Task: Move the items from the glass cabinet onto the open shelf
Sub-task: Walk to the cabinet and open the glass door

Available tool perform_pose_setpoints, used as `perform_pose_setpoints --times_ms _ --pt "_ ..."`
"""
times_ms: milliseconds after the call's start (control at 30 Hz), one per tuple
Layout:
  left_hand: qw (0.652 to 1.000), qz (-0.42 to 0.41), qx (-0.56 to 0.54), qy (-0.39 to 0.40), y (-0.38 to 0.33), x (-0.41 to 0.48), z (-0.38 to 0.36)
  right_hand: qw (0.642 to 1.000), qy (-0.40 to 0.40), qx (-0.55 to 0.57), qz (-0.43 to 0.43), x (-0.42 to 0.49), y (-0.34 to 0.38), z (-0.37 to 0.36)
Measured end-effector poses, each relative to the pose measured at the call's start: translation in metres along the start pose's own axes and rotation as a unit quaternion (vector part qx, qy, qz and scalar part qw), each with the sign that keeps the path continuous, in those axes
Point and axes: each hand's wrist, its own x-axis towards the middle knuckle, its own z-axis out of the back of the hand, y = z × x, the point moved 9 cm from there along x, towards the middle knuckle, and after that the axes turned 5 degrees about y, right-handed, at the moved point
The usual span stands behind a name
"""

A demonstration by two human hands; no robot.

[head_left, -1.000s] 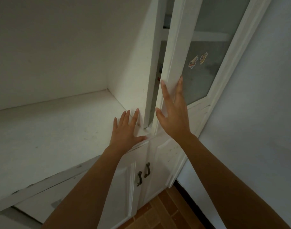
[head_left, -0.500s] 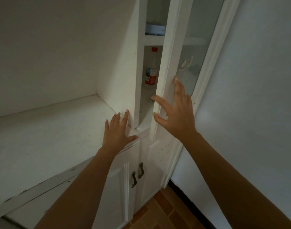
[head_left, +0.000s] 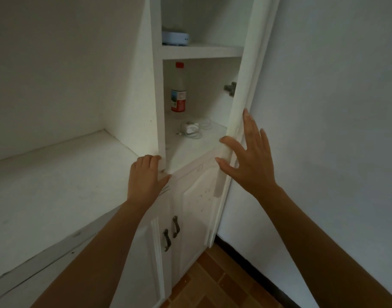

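The white cabinet door (head_left: 242,90) stands swung wide, seen edge-on. My right hand (head_left: 248,158) lies flat against its edge with fingers spread, holding nothing. My left hand (head_left: 146,176) rests on the front corner of the cabinet frame, fingers loosely curled. Inside, on the lower cabinet shelf (head_left: 190,150), a clear bottle (head_left: 178,90) with a red cap and red label stands at the back, and a white charger with coiled cable (head_left: 191,130) lies in front of it. A round white device (head_left: 175,38) sits on the shelf above. The open shelf (head_left: 57,178) stretches to the left.
Below are two lower cabinet doors with dark handles (head_left: 171,232). A white wall (head_left: 323,130) stands close on the right, just beyond the swung door. Brown tiled floor (head_left: 212,283) shows at the bottom. A metal hinge (head_left: 230,87) sits inside the cabinet on the right.
My right hand has swung the glass door from nearly closed to wide, uncovering the bottle, cable and round device. My left hand stayed at the frame corner.
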Motion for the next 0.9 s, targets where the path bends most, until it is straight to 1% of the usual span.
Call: perform_pose_setpoints --times_ms 100,200,267,400,533,633,800,900 --pt "0.999 -0.046 -0.014 -0.008 -0.026 0.005 -0.004 1.000 -0.009 -0.009 -0.006 -0.009 -0.011 0.009" --pt "0.993 -0.113 -0.033 0.019 -0.074 0.019 -0.015 0.999 -0.022 -0.032 -0.029 -0.024 -0.031 0.023" --pt "0.989 -0.138 -0.041 0.034 -0.095 0.027 -0.018 0.999 -0.029 -0.036 -0.027 -0.028 -0.034 0.027" --pt "0.984 -0.170 -0.048 0.030 -0.119 0.040 -0.019 0.999 -0.024 -0.021 -0.023 -0.029 -0.029 0.027" --pt "0.968 -0.233 -0.067 0.062 -0.172 0.055 -0.031 0.998 -0.022 -0.037 -0.055 -0.046 -0.054 0.038" --pt "0.958 -0.270 -0.072 0.063 -0.202 0.063 -0.039 0.996 -0.016 -0.044 -0.078 -0.059 -0.074 0.046" --pt "0.946 -0.285 -0.135 0.073 -0.243 0.078 -0.052 0.992 -0.016 -0.065 -0.109 -0.074 -0.105 0.057" --pt "0.943 -0.288 -0.148 0.076 -0.257 0.085 -0.063 0.990 -0.021 -0.073 -0.123 -0.082 -0.121 0.063"
